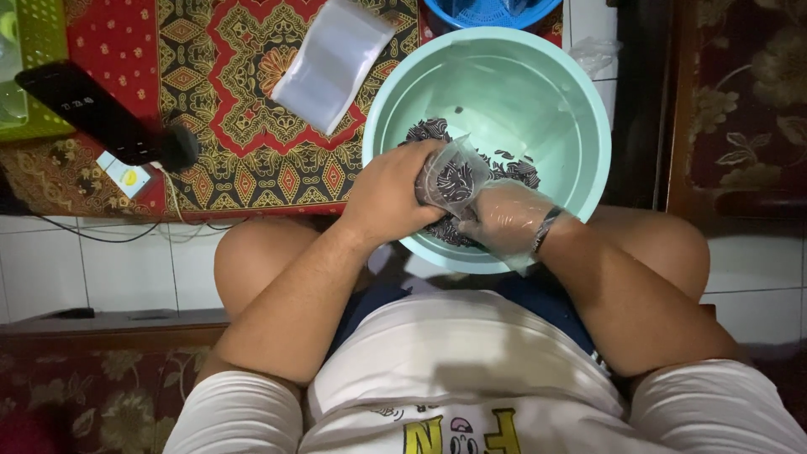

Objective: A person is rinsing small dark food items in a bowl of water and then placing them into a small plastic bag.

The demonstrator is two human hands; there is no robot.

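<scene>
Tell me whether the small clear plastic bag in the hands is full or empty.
Partly filled: dark patterned pieces show through the small clear plastic bag, held over the mint-green plastic basin.

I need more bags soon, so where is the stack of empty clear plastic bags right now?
In the head view, the stack of clear bags lies on the patterned red cloth, up and left of the green basin, beyond the left hand.

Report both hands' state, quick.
Left hand: closed on the small bag.
Right hand: gloved, at the bag's lower edge; grip cannot be told.
</scene>
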